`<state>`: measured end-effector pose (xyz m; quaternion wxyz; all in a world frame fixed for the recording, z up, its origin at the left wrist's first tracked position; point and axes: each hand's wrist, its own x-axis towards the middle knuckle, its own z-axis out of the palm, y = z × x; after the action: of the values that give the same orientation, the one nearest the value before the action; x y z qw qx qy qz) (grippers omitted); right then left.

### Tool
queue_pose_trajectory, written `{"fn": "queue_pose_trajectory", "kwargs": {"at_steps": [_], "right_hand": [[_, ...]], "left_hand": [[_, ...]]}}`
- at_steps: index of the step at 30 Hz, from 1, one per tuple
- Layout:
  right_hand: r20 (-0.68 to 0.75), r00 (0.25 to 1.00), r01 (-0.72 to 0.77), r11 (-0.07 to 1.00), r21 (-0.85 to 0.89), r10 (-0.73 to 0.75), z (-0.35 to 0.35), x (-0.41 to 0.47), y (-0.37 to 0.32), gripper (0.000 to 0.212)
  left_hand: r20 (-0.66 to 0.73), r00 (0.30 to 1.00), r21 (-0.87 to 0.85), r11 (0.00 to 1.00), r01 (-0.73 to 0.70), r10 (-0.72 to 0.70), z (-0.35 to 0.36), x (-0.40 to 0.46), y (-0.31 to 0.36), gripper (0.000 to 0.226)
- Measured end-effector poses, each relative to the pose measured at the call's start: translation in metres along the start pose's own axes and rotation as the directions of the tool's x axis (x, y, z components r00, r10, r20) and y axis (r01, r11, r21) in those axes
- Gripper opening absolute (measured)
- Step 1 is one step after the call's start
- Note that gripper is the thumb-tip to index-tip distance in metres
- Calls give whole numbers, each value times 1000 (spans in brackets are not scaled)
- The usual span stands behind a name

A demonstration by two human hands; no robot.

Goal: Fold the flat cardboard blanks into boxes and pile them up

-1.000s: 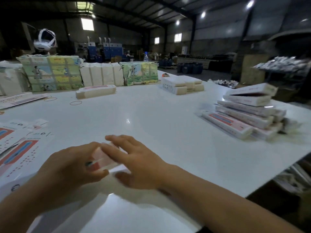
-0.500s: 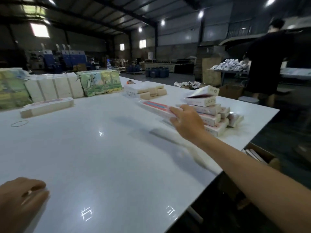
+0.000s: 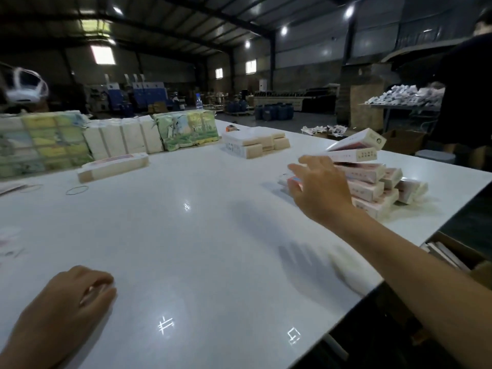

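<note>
A pile of folded pink-and-white boxes (image 3: pixel 372 182) stands at the table's right side, topped by a tilted box with its lid open (image 3: pixel 356 145). My right hand (image 3: pixel 319 190) reaches over the pile's left end with fingers spread and fairly straight. Its fingertips are over a box (image 3: pixel 285 179) lying at the pile's left side; I cannot tell whether they touch it. My left hand (image 3: pixel 72 302) rests on the white table (image 3: pixel 186 249) near the front left, fingers loosely curled, holding nothing. Faint flat blanks (image 3: pixel 10 235) lie at the left edge.
Wrapped bundles (image 3: pixel 40 142) and white packs (image 3: pixel 125 137) line the back left, with a long box (image 3: pixel 114 166) and a rubber band (image 3: pixel 77 190) before them. A low white stack (image 3: pixel 253 145) sits behind. A person (image 3: pixel 463 89) stands at the right. An open carton (image 3: pixel 452 251) sits below the right edge.
A second ago both hands worked on a box near me. My right hand then carried it to the pile and now spreads its fingers there. My left hand stayed by the front edge.
</note>
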<state>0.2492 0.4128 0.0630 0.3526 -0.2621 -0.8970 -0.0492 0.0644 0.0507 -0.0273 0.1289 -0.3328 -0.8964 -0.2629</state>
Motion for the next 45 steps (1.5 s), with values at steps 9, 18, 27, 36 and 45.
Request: {"fn": "queue_pose_trajectory", "kwargs": {"at_steps": [9, 18, 27, 36, 45], "right_hand": [[411, 748, 354, 838, 416, -520, 48, -47, -211, 26], [282, 814, 311, 791, 526, -508, 81, -65, -218, 22], [263, 832, 281, 779, 561, -489, 86, -68, -223, 16], [269, 827, 289, 784, 550, -493, 87, -66, -224, 16], [282, 816, 287, 777, 560, -505, 86, -64, -225, 22]], "left_hand": [[-2, 999, 34, 998, 51, -51, -11, -5, 16, 15], [94, 985, -102, 982, 157, -148, -20, 5, 13, 22], [-93, 705, 272, 663, 697, -703, -139, 39, -126, 44], [-81, 603, 419, 522, 743, -794, -142, 53, -181, 100], [-210, 752, 481, 604, 636, -624, -145, 65, -163, 24]]}}
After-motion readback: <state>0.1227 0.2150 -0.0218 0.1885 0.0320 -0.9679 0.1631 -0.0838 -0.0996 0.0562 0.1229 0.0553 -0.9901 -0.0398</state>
